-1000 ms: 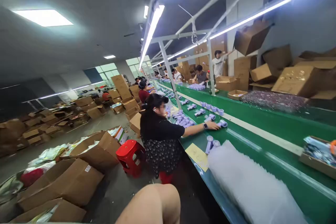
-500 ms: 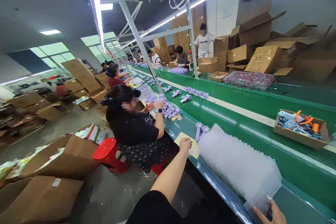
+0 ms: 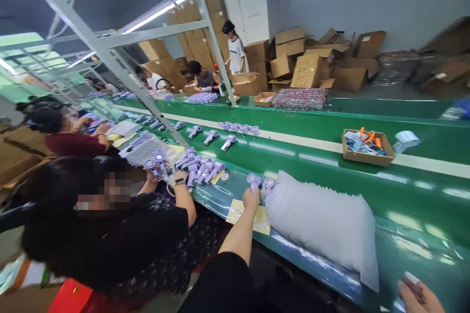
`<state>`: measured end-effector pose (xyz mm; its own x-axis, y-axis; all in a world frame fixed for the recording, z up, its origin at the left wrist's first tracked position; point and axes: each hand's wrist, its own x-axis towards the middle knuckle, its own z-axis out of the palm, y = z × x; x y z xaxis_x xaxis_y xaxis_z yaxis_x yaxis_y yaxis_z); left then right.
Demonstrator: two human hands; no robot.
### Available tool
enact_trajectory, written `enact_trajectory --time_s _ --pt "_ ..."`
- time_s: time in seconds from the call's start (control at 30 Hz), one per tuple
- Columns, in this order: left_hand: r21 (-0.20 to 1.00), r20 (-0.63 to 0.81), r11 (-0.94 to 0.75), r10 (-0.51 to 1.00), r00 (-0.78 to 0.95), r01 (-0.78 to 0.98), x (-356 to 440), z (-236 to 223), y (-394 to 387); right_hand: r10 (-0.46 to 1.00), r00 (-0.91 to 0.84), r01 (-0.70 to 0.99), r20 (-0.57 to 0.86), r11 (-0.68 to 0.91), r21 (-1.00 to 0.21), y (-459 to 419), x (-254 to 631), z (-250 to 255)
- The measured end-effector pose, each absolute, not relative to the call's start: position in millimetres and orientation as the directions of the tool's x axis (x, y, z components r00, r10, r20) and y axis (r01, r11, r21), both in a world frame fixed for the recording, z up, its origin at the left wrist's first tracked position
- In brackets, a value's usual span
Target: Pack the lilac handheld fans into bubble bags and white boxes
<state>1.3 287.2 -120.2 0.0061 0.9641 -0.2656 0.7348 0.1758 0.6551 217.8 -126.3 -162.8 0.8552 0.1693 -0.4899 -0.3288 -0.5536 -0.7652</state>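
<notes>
My left hand is closed around the handle of a pale purple handheld fan at the work surface. Beside it lies a second handheld fan, against the end of a long stack of bubble-wrap bags. Under my left wrist is a yellow paper sheet with handwriting. My right hand is at the lower right, apart from the stack, partly cut off and blurred. A white covering or piece shows at one of its fingertips; whether the fingers hold anything is unclear.
A green conveyor belt carries several purple fans. Across it stands a cardboard tray with orange-handled tools and small parts. At my left, a co-worker in black handles fans beside a pile of fans. A slanted metal post rises ahead.
The view has swung right. My left hand, a closed fist over the yellow sheet before, now grips a fan. My right hand has come away from the bubble-wrap bags.
</notes>
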Motion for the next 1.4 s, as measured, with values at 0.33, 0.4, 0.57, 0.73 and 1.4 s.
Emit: enact_trajectory --time_s 0.33,0.4,0.57,0.73,1.4 --pt "0.873 -0.422 0.418 0.389 0.819 0.251 102.1 -58.4 113.6 0.557 0.653 -0.714 -0.514 0.224 -0.664 -95.8 192.6 -90.9" --pt "0.872 -0.417 0.364 0.199 0.887 0.328 124.5 -60.6 56.3 0.645 0.599 -0.760 -0.475 0.269 -0.592 -91.3 193.1 -82.0" --pt "0.813 -0.089 -0.582 -0.107 0.990 0.010 142.4 -72.1 3.9 0.434 0.680 -0.732 -0.591 0.348 -0.586 -134.1 212.2 -86.6" --pt "0.050 -0.148 -0.876 -0.481 0.864 -0.479 151.2 -95.6 0.7 0.323 0.675 -0.735 -0.663 0.223 -0.640 -204.5 232.2 -97.8" --pt "0.006 -0.391 -0.982 -0.178 0.903 -0.191 209.3 -111.2 -12.8 0.597 0.513 -0.854 -0.617 0.283 -0.436 -252.1 246.3 -93.2"
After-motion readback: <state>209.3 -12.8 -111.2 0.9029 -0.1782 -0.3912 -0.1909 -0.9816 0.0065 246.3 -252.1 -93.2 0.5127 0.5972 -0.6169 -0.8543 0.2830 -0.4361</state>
